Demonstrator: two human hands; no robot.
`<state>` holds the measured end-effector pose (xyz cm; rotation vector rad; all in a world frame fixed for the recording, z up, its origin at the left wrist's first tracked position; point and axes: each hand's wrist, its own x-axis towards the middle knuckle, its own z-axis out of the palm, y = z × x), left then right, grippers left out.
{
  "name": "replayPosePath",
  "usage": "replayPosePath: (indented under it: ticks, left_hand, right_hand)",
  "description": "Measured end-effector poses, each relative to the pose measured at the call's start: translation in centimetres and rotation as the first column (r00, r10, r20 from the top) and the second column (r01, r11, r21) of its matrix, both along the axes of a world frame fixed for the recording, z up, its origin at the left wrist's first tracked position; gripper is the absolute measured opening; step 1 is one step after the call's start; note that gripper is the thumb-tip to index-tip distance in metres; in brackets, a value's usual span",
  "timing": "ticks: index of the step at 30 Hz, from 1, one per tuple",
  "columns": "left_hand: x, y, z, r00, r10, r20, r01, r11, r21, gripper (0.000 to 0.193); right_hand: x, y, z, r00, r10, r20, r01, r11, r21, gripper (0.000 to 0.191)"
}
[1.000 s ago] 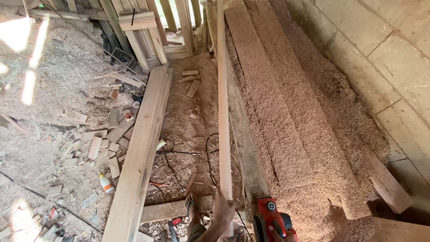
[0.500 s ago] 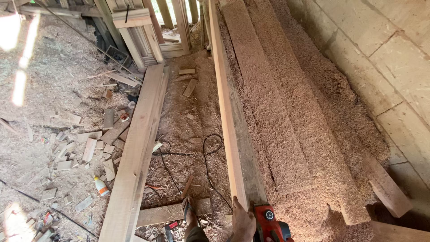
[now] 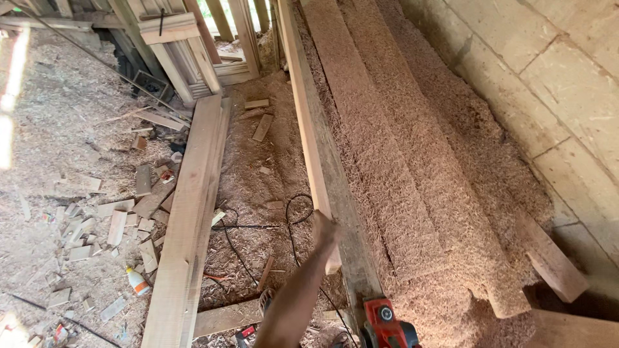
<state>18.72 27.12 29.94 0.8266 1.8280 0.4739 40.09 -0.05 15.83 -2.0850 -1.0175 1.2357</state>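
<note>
Closest to the camera, the red power tool (image 3: 385, 322) sat at the bottom edge on the near end of the bench (image 3: 351, 258), half buried in shavings, and nobody was touching it. Only one arm showed, and I took it for the left one. Its hand (image 3: 325, 231) was up against the near end of the long thin wooden strip (image 3: 309, 138), fingers wrapped on it as far as I could make out. The right hand wasn't in the shot at all.

Compared with a second before, the strip had swung: it used to run nearly straight up the frame, and now it lay angled along the left edge of the bench, with the arm stretched further out to reach it. Looked to me like the strip was being lined up along that edge.

Further out, a black cable (image 3: 258, 225) looped over the sawdust floor, a wide plank (image 3: 193, 212) lay to the left, and offcuts (image 3: 116, 225) were scattered past it. The shavings pile (image 3: 412, 161) ran right up the bench.
</note>
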Motion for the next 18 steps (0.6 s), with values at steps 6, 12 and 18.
replayPosePath:
  ticks: [6,12,18]
  left_hand:
    - [-1.0,2.8,-2.8,0.995,-0.081,-0.064,0.084,0.996,0.043,0.072]
    - [-3.5,-3.8,-10.3,0.995,0.026,-0.093,-0.008,0.981,0.193,0.067]
    - [-2.4,-18.4,-17.8,0.997,0.016,-0.076,-0.003,0.986,0.167,0.102]
  right_hand:
    - [0.4,-4.6,-0.3,0.977,-0.192,-0.09,0.172,0.965,-0.196,0.031]
    - [0.8,-5.9,0.6,0.966,-0.118,-0.229,0.09,0.987,-0.133,0.023]
    - [0.2,-4.9,3.8,0.968,-0.066,-0.244,0.027,0.987,-0.159,0.027]
